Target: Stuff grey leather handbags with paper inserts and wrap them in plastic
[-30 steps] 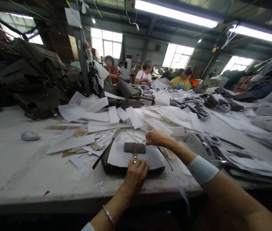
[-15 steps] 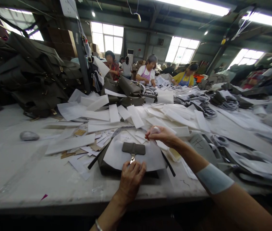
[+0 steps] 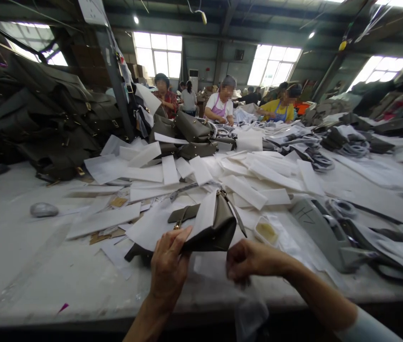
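A dark olive handbag lies tilted on the table, its right end facing me. White foam sheet covers its front, beneath a flap with a metal clasp. My left hand is closed on the lower front edge of the bag and the foam. Just right of the bag, my right hand has its fingers curled together. Thin clear plastic film hangs below them, blurred, over the table's front edge. The right fingertips are partly hidden.
White foam strips pile up behind the bag. A grey tape dispenser stands at right, near a small tub. Dark bags are heaped at left. Several people work at the far side.
The handbag has been turned and tilted, exposing its right end. My left hand has shifted left along its edge. My right hand has come down from the bag's top, with clear film below it.
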Tool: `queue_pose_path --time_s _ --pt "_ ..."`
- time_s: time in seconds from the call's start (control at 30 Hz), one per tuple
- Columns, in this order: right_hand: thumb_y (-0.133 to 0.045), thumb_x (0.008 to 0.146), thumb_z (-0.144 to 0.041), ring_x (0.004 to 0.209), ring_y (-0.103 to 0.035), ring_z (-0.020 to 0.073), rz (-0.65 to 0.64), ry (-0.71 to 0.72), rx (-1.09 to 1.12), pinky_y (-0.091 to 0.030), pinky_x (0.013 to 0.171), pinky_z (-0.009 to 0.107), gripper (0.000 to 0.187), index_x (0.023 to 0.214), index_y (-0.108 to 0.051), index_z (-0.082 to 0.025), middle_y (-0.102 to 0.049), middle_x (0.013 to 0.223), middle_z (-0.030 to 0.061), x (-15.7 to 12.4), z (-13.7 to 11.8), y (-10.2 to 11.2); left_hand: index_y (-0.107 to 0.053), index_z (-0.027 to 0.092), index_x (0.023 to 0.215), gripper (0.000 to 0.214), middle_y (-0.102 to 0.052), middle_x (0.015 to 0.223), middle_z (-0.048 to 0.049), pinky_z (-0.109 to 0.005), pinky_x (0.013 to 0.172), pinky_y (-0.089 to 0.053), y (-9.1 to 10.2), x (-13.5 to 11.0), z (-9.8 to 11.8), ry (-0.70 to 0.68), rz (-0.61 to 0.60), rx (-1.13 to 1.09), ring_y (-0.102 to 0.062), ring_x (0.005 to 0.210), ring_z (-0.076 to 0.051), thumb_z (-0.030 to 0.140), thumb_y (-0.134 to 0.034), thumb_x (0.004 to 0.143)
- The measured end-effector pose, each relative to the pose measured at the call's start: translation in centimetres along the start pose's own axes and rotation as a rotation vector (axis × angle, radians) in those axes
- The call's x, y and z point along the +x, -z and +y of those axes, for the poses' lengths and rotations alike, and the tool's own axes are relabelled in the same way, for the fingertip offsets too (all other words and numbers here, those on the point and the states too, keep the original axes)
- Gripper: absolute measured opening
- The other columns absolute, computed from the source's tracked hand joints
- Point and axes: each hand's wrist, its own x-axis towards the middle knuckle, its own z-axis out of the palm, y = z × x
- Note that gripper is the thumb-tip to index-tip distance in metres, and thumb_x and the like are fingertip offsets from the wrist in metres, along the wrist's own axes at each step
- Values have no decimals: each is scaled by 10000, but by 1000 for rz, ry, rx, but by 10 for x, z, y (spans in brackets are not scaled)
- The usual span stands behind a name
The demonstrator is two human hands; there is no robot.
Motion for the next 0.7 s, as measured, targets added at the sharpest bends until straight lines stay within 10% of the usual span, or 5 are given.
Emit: queue_pose_path --time_s 0.13,0.27,0.53,0.7 --pt "-673 750 -235 682 -679 189 655 26 -512 -511 651 255 100 720 -751 -180 -722 675 30 33 -17 69 -560 224 1274 370 -642 1081 -62 -326 862 -482 -4 -2 5 -66 15 66 -606 1011 -199 114 -540 921" --pt "-581 852 -269 1069 -648 237 985 73 -606 -466 936 319 335 1150 -713 -189 -724 1128 82 53 -31 136 -609 212 1220 332 -676 1013 -63 -328 845 -464 -24 -14 12 -176 19 184 -620 949 -189 94 -444 957" --pt "-466 934 -308 1036 -664 229 1110 8 -715 -473 923 333 338 1123 -721 -191 -729 1116 85 46 -8 166 -639 207 1231 417 -695 1010 -70 -411 1033 -377 -71 -60 7 -284 -15 226 -607 1066 -197 167 -278 1027" --pt "-784 702 -394 1198 -572 281 935 -40 -808 -413 1008 356 704 1344 -574 -196 -594 1354 122 56 16 163 -643 198 1218 392 -697 996 -70 -417 1065 -373 -73 -62 4 -294 36 223 -616 1062 -196 166 -306 1022"
